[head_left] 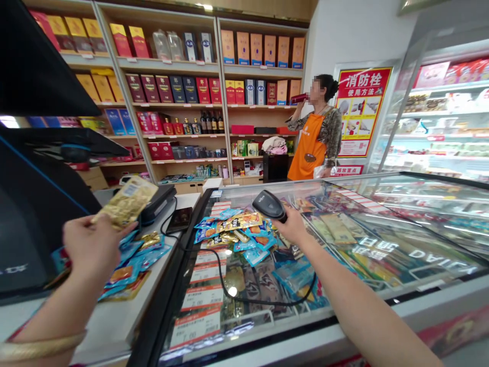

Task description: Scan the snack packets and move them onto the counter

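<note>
My left hand pinches a gold snack packet with a barcode label facing up, above the white counter. Below it, several blue and gold packets lie beside the black till equipment. In my right hand is a black barcode scanner, its head turned toward the left. The scanner is held over the glass top of a freezer. Just left of the scanner, a pile of blue and yellow packets rests on the glass. The scanner's black cable loops across the glass.
A dark monitor stands at the left. A phone lies on the counter's edge. Behind the freezer, a person in an orange apron holds a red can to the mouth. Shelves of boxed bottles line the back wall.
</note>
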Tool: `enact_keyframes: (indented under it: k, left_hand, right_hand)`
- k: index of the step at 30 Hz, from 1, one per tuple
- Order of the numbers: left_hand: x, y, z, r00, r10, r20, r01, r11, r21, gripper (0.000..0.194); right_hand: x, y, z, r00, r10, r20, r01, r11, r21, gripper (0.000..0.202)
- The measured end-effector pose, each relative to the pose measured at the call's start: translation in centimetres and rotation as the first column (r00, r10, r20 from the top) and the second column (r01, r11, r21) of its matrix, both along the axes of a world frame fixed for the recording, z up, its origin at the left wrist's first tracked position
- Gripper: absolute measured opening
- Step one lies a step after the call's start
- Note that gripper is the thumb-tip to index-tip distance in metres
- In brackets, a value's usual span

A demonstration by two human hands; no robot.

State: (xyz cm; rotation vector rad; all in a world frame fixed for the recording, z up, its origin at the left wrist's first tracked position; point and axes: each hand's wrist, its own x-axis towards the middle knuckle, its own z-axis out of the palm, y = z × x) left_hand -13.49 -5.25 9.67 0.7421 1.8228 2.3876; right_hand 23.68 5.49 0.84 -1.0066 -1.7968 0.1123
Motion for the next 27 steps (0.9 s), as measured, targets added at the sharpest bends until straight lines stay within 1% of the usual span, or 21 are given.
enact_keyframes:
  k: [2, 4, 5, 7, 9, 11, 15, 21, 27]
  left_hand:
    - [3.5, 1.1, -1.4, 0.975, -0.177, 0.136, 0.168, 0.983, 0.078, 0.011]
    - [6.9, 2.1, -2.9, 0.89, -0.359, 0.279, 0.34, 0.933, 0.116, 0.011]
    - [8.4, 2.4, -3.6, 0.838, -0.425, 0.342, 0.401, 0.905, 0.141, 0.013]
    - [10.8, 3.0, -4.9, 0.735, -0.512, 0.445, 0.491, 0.854, 0.171, 0.016]
    - [12.1, 3.3, -6.0, 0.672, -0.562, 0.482, 0.542, 0.817, 0.198, 0.018]
    - [12.7, 3.3, -6.7, 0.654, -0.591, 0.471, 0.566, 0.796, 0.214, 0.018]
    - [12.5, 3.2, -7.6, 0.66, -0.61, 0.438, 0.582, 0.784, 0.216, 0.016]
    - [12.4, 3.1, -7.8, 0.672, -0.623, 0.401, 0.605, 0.774, 0.189, 0.015]
    - [12.4, 3.3, -8.2, 0.689, -0.618, 0.379, 0.601, 0.779, 0.177, 0.015]
  right_hand:
    - [-0.1, 0.0, 0.0, 1.0, 0.015, 0.002, -0.015, 1.0, 0.006, 0.015]
    - [-0.1, -0.1, 0.0, 0.999, 0.041, 0.006, -0.041, 0.999, 0.015, 0.015]
    - [-0.2, -0.1, 0.0, 0.999, 0.051, 0.009, -0.051, 0.999, 0.018, 0.015]
    - [-0.3, -0.2, 0.1, 0.998, 0.066, 0.019, -0.066, 0.998, 0.017, 0.016]
    - [-0.5, -0.5, 0.3, 0.995, 0.092, 0.025, -0.092, 0.996, 0.012, 0.016]
    - [-0.7, -0.8, 0.5, 0.991, 0.133, 0.021, -0.133, 0.991, 0.006, 0.017]
    - [-0.9, -1.3, 1.0, 0.978, 0.211, 0.001, -0.211, 0.977, -0.025, 0.02]
    - [-1.0, -1.3, 1.0, 0.959, 0.284, 0.009, -0.282, 0.953, -0.111, 0.017]
    - [-1.2, -1.5, 1.2, 0.952, 0.3, 0.063, -0.285, 0.942, -0.177, 0.018]
